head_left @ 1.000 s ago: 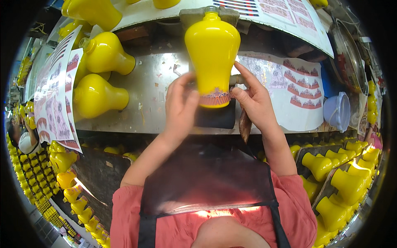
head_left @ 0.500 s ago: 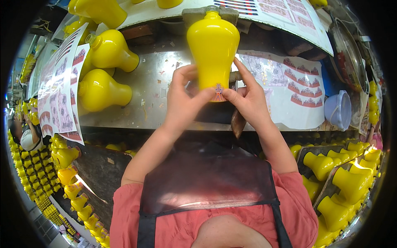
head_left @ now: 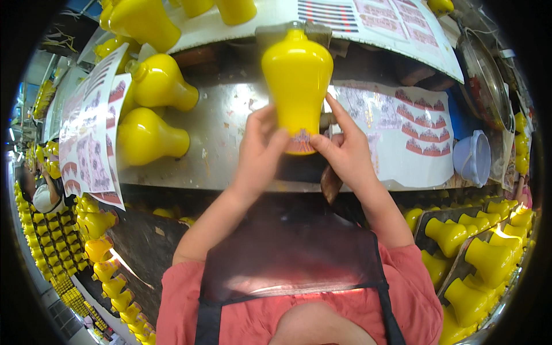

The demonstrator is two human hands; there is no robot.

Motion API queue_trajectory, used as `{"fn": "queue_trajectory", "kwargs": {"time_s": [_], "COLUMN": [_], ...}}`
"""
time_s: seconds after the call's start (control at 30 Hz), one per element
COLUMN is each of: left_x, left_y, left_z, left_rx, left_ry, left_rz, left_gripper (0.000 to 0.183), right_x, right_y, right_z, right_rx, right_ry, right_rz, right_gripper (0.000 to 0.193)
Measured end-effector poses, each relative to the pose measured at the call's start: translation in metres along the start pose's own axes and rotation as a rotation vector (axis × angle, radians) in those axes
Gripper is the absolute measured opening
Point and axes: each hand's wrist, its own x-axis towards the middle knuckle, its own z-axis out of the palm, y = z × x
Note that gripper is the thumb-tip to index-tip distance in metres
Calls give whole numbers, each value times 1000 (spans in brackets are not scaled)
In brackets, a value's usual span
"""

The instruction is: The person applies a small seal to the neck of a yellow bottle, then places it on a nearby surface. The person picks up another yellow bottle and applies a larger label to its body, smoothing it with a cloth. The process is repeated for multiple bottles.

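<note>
A glossy yellow vase (head_left: 297, 75) lies with its neck pointing away from me, over a grey block (head_left: 267, 37) at the worktable's far side. Around the near, narrow end, a red and blue patterned decal (head_left: 301, 141) lies on the yellow surface. My left hand (head_left: 257, 150) is curled at the left of this end, its thumb beside the decal's left part. From the right, my right hand (head_left: 345, 144) grips the vase, thumb pressed at the decal's right part and fingers along the side. The fingers' undersides are hidden.
Printed decal sheets (head_left: 422, 164) lie right on the metal worktable (head_left: 224, 161); another sheet (head_left: 86, 135) hangs at left. Yellow vases (head_left: 152, 137) lie beside it. A pale blue bucket (head_left: 472, 158) stands at right. Racks of vases (head_left: 445, 230) flank me, and a person (head_left: 45, 195) is far left.
My left thumb has slid left off the decal, and more of the decal shows between the thumbs. My right hand keeps its hold. The whole view has shifted slightly.
</note>
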Motion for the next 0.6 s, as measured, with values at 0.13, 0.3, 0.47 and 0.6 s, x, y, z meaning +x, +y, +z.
{"fn": "queue_trajectory", "kwargs": {"time_s": [0.13,0.3,0.47,0.6], "left_x": [4,1,4,6], "left_y": [-1,1,-9,-11], "left_z": [-3,-2,-5,-5], "left_rx": [83,94,240,258], "left_ry": [35,-21,-2,44], "left_rz": [-94,-32,35,36], "left_gripper": [54,56,65,69], "right_x": [-1,-1,-2,-3], "right_y": [-4,-7,-4,-2], "right_z": [1,-1,-1,0], "right_rx": [-144,-105,-60,6], "right_ry": [47,25,13,4], "right_rz": [-102,-57,-23,43], "right_gripper": [83,85,84,80]}}
